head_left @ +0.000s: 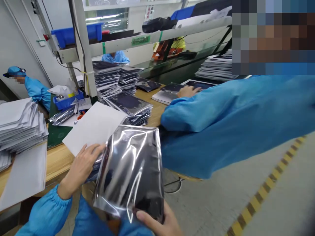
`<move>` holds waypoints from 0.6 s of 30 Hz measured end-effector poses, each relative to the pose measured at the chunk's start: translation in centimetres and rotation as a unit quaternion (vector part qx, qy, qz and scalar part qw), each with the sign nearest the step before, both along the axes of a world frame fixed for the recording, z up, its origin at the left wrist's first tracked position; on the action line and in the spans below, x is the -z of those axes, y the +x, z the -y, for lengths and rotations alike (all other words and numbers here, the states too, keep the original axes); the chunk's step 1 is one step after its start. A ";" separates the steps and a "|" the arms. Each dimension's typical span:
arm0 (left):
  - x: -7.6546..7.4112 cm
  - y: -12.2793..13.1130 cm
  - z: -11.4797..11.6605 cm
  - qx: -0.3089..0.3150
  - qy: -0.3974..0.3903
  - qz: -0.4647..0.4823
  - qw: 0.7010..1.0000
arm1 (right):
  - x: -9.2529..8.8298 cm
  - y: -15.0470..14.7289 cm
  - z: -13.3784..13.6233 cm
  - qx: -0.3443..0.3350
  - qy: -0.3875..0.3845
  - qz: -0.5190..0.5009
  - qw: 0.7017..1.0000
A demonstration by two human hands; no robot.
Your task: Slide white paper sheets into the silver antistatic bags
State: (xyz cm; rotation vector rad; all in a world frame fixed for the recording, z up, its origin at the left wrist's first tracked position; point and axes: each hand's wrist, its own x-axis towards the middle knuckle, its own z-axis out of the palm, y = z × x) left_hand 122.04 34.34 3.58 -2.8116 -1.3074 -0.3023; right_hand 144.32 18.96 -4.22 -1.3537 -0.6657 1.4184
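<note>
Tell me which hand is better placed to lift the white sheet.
Likely the left hand: it is at the near edge of the white sheet, while the right hand holds the glossy plastic sleeve.

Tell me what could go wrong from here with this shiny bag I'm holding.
Your right hand grips the glossy bag near a bottom corner, so it might slip or tilt. A neighbour's blue sleeve is close by, so an elbow could perhaps bump it. At the left, a white sheet lies at the table's edge, where it could get knocked off.
</note>
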 end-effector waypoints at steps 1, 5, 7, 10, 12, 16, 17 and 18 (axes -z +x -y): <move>0.5 -0.5 0.4 -0.008 -0.012 0.019 1.000 | 0.1 -0.4 -0.9 -0.009 0.007 -0.013 1.000; 2.0 -2.5 2.3 -0.141 0.081 0.103 0.981 | 1.3 -1.4 -3.5 0.015 0.046 -0.036 0.998; 2.4 -3.0 3.5 -0.218 0.139 0.114 0.959 | 2.0 -1.9 -4.1 0.032 0.062 -0.044 0.997; 3.0 -3.0 5.0 -0.268 0.159 0.128 0.942 | 2.2 -2.8 -4.4 0.035 0.078 -0.078 0.993; 3.3 -2.8 5.6 -0.257 0.138 0.164 0.942 | 2.0 -3.4 -4.4 0.047 0.086 -0.104 0.990; 3.8 -1.8 6.4 -0.202 0.078 0.295 0.931 | 1.4 -4.3 -4.4 0.089 0.086 -0.119 0.985; 3.8 -1.4 6.7 -0.199 0.068 0.323 0.923 | 1.3 -4.5 -4.4 0.095 0.084 -0.120 0.985; 3.9 -1.0 7.0 -0.203 0.062 0.344 0.915 | 1.3 -4.8 -4.3 0.095 0.081 -0.121 0.985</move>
